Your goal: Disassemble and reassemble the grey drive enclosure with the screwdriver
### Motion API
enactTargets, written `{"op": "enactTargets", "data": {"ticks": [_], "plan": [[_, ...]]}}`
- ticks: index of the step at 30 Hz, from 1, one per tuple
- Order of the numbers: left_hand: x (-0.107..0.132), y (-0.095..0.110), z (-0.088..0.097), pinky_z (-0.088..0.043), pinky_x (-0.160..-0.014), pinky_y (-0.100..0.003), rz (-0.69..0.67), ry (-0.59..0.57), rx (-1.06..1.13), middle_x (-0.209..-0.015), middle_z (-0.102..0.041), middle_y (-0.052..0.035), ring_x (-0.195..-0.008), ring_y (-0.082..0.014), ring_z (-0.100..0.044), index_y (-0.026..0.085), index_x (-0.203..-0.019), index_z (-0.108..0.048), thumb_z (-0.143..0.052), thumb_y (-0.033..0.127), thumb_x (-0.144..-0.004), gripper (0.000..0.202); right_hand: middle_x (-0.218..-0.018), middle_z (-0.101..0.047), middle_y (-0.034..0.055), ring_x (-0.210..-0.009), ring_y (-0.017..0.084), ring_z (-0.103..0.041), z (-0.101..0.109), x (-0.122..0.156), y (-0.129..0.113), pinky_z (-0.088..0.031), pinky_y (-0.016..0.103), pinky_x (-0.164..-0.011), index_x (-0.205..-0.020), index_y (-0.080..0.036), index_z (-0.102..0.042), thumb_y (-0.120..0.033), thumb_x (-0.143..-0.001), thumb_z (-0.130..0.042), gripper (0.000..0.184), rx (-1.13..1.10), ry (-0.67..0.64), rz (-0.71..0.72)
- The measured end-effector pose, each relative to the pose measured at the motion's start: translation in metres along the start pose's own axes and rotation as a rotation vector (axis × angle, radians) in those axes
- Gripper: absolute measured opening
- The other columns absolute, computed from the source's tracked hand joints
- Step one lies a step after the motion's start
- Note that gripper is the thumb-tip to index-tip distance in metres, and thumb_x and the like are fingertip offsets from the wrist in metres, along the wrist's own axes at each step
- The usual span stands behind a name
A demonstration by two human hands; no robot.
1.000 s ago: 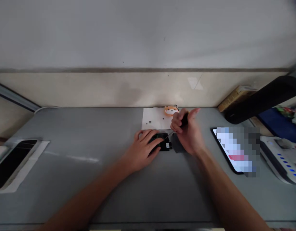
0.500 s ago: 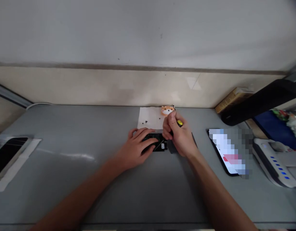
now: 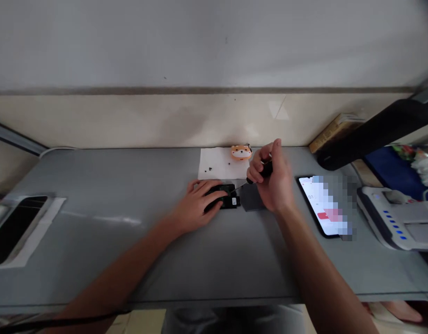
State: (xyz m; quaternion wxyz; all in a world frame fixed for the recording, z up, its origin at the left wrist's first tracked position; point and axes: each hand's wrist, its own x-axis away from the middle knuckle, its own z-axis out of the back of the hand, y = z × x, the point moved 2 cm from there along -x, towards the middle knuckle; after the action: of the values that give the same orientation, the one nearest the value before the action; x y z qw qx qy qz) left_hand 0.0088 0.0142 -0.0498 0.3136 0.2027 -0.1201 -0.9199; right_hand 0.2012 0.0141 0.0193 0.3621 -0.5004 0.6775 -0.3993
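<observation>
My left hand [image 3: 200,206] lies over a small black electronic device [image 3: 228,202] with an exposed green circuit board, its fingers and thumb spread across it and holding it against the table. My right hand [image 3: 273,178] is wrapped around the dark handle of a screwdriver [image 3: 266,170], palm turned partly up. The screwdriver's thin shaft slants down to the left, its tip at the board beside my left fingers; exact contact is too small to tell. A flat dark grey piece [image 3: 251,198] lies right of the device, partly behind my right wrist.
Several tiny dark screws [image 3: 210,169] rest on a white paper [image 3: 217,160] behind the device, with an orange animal-face case [image 3: 241,152] at its corner. To the right are a lit phone [image 3: 320,204], a power strip [image 3: 395,218] and a black cylinder [image 3: 370,134]. Another phone [image 3: 19,227] lies left.
My right hand has moved right and tilted the screwdriver lower, so more of its shaft shows. My left hand stays on the device. The camera view has shifted slightly.
</observation>
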Motion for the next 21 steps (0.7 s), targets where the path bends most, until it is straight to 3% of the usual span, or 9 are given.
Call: {"op": "enactTargets", "data": {"ticks": [7, 14, 21], "plan": [[0.0, 0.0, -0.002, -0.042, -0.109, -0.047, -0.013, 0.017, -0.025, -0.135, -0.066, -0.0102, -0.122, -0.0254, -0.062, 0.026, -0.12, -0.071, -0.047, 0.022, -0.102, 0.031, -0.058, -0.037, -0.0071, -0.045, 0.006, -0.03, -0.005, 0.004, 0.006, -0.027, 0.026, -0.044, -0.067, -0.023, -0.042, -0.077, -0.082, -0.062, 0.06, 0.023, -0.046, -0.007], [-0.001, 0.002, 0.002, -0.045, -0.104, -0.047, -0.098, 0.057, -0.099, -0.131, -0.069, -0.0113, -0.121, -0.0263, -0.064, 0.025, -0.118, -0.072, -0.044, 0.016, -0.101, 0.034, -0.06, -0.038, -0.0072, -0.047, 0.007, -0.032, -0.007, 0.008, 0.012, -0.027, 0.026, -0.046, -0.069, -0.023, -0.043, -0.064, -0.087, -0.068, 0.051, 0.044, -0.052, 0.034], [-0.003, 0.001, 0.0, -0.047, -0.102, -0.045, -0.125, 0.099, -0.127, -0.126, -0.073, -0.0097, -0.117, -0.0254, -0.066, 0.024, -0.115, -0.073, -0.042, 0.017, -0.102, 0.034, -0.08, -0.054, -0.0018, -0.072, 0.012, -0.052, -0.003, 0.007, 0.013, -0.043, 0.03, -0.073, -0.087, -0.024, -0.058, -0.058, -0.096, -0.057, 0.035, 0.092, -0.178, 0.092]]}}
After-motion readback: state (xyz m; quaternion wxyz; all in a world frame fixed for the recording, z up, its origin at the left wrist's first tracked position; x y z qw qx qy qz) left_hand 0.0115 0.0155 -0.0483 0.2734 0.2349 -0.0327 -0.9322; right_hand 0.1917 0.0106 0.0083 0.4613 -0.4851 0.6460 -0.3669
